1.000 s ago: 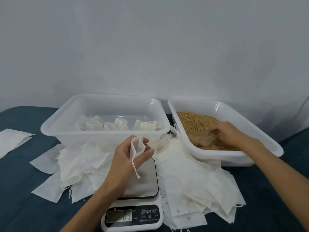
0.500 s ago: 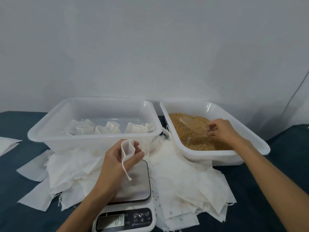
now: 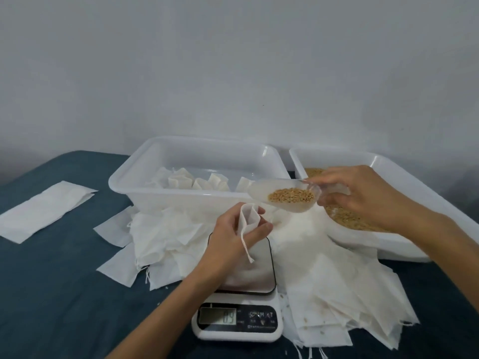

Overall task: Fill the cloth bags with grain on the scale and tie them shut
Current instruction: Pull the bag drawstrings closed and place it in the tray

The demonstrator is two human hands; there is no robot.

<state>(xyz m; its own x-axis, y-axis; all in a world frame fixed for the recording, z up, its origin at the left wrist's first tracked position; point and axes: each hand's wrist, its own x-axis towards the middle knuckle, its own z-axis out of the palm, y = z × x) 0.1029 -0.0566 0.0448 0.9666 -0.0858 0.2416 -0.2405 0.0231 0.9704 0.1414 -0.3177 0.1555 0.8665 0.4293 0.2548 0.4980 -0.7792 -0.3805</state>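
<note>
My left hand [image 3: 233,237] holds a small white cloth bag [image 3: 248,218] upright over the digital scale [image 3: 241,317], with the bag's mouth held open and its drawstring hanging down. My right hand [image 3: 363,198] grips the handle of a clear plastic scoop [image 3: 282,195] holding a heap of golden grain. The scoop hovers just above and to the right of the bag's mouth. The scale's display reads 09. Behind my right hand lies more grain [image 3: 344,216] in the right tub [image 3: 404,174].
A left white tub [image 3: 197,151] holds several filled bags [image 3: 197,181]. Piles of empty cloth bags [image 3: 337,288] surround the scale on the dark blue table [image 3: 64,281]. A flat bag [image 3: 44,211] lies at far left. A white wall stands behind.
My right hand lifted the scoop, now loaded with grain, out of the right tub and carried it left to the bag's mouth. The left hand kept holding the bag over the scale.
</note>
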